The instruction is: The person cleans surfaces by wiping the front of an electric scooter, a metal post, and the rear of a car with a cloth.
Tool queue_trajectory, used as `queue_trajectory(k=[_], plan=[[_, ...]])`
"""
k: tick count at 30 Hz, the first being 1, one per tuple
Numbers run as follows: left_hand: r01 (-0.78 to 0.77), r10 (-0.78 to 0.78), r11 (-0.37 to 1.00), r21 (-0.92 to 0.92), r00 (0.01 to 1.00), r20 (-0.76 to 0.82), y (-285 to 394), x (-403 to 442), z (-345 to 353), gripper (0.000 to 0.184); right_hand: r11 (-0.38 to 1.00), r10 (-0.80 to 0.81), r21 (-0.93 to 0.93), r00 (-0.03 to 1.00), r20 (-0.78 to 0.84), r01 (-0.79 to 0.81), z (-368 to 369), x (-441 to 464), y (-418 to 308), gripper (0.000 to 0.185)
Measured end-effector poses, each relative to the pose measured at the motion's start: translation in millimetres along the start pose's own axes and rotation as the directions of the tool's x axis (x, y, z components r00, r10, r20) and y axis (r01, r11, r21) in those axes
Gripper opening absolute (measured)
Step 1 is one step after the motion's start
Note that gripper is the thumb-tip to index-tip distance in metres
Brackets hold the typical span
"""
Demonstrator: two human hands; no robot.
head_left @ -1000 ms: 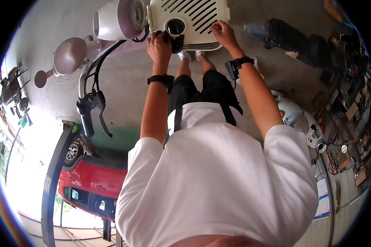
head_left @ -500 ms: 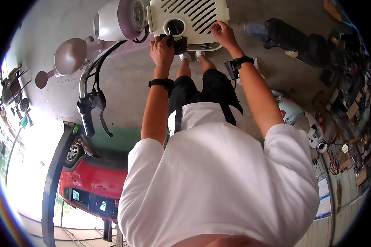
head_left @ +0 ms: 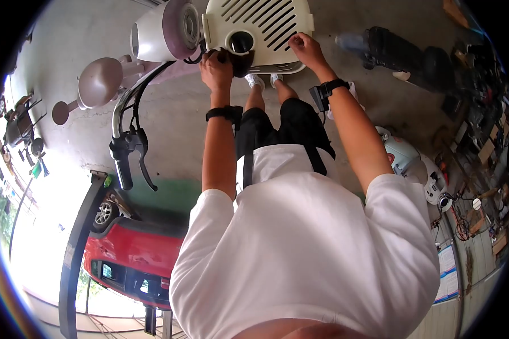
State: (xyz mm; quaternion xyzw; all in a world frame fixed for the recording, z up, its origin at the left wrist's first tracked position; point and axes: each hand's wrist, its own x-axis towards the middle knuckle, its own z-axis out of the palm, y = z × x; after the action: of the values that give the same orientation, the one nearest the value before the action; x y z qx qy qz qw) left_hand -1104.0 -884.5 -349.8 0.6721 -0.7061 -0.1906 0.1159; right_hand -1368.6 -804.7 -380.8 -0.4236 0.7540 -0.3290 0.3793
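A dark brown cloth (head_left: 242, 64) is bunched in my left hand (head_left: 216, 70), whose fingers are closed round it. The cloth hangs at the near edge of a cream plastic basket (head_left: 267, 53) with slanted slots, just below its round dark opening (head_left: 241, 42). My right hand (head_left: 307, 50) is at the basket's right edge with its fingers curled together. What those fingertips hold, if anything, is too small to tell.
A handlebar with a black grip and brake lever (head_left: 133, 155) stands left of my left arm, near a pale headlamp housing (head_left: 152, 35) and a round mirror (head_left: 100, 82). A red car (head_left: 136, 246) is lower left. Parts and cables (head_left: 475, 209) crowd the right side.
My left hand has shifted slightly left and down, and the cloth's shape has changed. My right hand stays by the basket's right edge. The whole view has tilted a little.
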Motion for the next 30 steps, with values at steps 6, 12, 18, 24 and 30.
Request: queue_trajectory(k=[6,12,18,24,30], plan=[[-0.093,0.091,0.995,0.027,0.993,0.074,2,-5,-1,0.018,1.000,0.011,-0.021,1.000,0.007,-0.011,-2,0,3,0.024],[-0.149,0.146,0.989,0.002,0.970,0.196,-4,-7,-14,0.020,1.000,0.031,-0.005,0.999,0.037,-0.030,-5,1,-2,0.025],[0.064,-0.052,0.996,-0.067,0.984,0.171,-22,-1,-11,0.022,0.996,0.082,0.022,0.996,0.019,-0.082,-5,0,1,0.026],[-0.017,0.020,1.000,-0.022,0.991,0.136,-14,8,1,0.026,0.999,0.051,0.017,0.998,0.025,-0.052,-2,0,7,0.024],[-0.240,0.230,0.970,0.040,0.958,0.174,0,-14,-5,0.018,0.997,0.071,-0.008,0.997,0.038,-0.071,-2,1,3,0.025]])
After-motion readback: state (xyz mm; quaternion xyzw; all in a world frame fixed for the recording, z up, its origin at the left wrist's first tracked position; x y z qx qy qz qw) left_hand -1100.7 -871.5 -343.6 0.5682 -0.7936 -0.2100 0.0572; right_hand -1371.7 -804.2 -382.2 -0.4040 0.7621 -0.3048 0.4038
